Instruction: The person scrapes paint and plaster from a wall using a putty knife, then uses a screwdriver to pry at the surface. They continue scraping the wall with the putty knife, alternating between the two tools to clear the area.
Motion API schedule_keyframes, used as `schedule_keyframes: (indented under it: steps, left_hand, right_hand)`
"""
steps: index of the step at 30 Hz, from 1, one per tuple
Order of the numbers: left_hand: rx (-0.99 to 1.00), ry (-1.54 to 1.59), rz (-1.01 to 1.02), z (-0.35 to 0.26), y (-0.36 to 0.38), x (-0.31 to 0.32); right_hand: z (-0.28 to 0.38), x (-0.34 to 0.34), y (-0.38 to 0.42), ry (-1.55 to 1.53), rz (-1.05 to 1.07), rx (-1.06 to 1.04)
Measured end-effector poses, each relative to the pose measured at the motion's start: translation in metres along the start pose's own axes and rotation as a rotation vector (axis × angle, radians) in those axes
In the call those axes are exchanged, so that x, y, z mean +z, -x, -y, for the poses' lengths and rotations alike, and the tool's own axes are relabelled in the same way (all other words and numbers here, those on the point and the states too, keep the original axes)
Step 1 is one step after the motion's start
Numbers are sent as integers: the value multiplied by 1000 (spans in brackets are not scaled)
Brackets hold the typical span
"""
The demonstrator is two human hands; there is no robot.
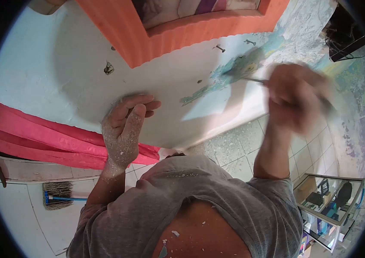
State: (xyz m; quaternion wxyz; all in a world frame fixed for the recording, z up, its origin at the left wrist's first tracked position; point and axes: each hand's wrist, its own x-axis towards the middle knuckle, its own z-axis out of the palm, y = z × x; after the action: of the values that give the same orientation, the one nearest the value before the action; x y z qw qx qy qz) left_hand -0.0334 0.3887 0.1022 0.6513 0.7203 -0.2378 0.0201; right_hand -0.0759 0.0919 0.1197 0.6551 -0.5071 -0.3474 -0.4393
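Note:
My left hand (pixel 126 124), dusted with white paint flakes, rests flat against the pale wall (pixel 62 73) with its fingers loosely curled, and it holds nothing. My right hand (pixel 298 94) is blurred by motion and closed around a thin scraper (pixel 255 80). The scraper's tip touches the wall at a patch of peeling blue-green and yellow paint (pixel 244 66). A strip of stripped paint (pixel 199 92) runs down and left from that patch. My grey shirt (pixel 199 202) carries paint chips.
An orange window frame (pixel 169 38) juts out above my hands. Two nails (pixel 220 48) stick out of the wall beside the patch. Pink cloth (pixel 40 137) lies at the left, a broom head (pixel 58 195) below it. Tiled floor (pixel 242 150) and a glass cabinet (pixel 328 202) are at the right.

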Motion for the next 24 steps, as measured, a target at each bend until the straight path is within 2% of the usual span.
schedule_keyframes:
  steps: [2, 3, 6, 7, 9, 11, 12, 14, 17, 19, 21, 22, 23, 24]
  left_hand:
    - [4, -3, 8, 0, 0, 0]
    - [24, -15, 12, 1, -1, -1]
    - [21, -24, 12, 1, 2, -1]
    - [24, -13, 9, 1, 1, 0]
    - [23, -18, 5, 1, 0, 0]
    - [19, -23, 3, 1, 3, -1]
    - [13, -33, 7, 2, 4, -2]
    - [21, -47, -5, 2, -3, -2]
    - [7, 0, 3, 2, 1, 0]
    - [8, -12, 2, 1, 1, 0]
    - [-2, 1, -6, 0, 4, 1]
    - [-5, 16, -12, 0, 3, 1]
    - [5, 17, -13, 0, 0, 0]
    - [24, -2, -2, 0, -2, 0]
  right_hand:
    - [-42, -6, 17, -314, -117, 199]
    - [-36, -8, 12, -314, -110, 192]
    - [10, 1, -6, -98, -95, -17]
    - [20, 5, -13, -270, -119, -91]
    - [25, 9, -5, 135, -84, -87]
    - [-38, 18, 23, 127, -188, 108]
    - [-36, 16, 24, 130, -189, 103]
    - [-34, 7, 21, -120, -152, 194]
    - [15, 6, -4, -242, -61, -40]
    - [21, 12, -2, -210, -61, -69]
    - [-25, 23, 23, 83, -136, 181]
    - [-47, 15, 36, -178, -140, 315]
    - [-45, 15, 39, -172, -170, 328]
    - [-40, 11, 31, -196, -97, 192]
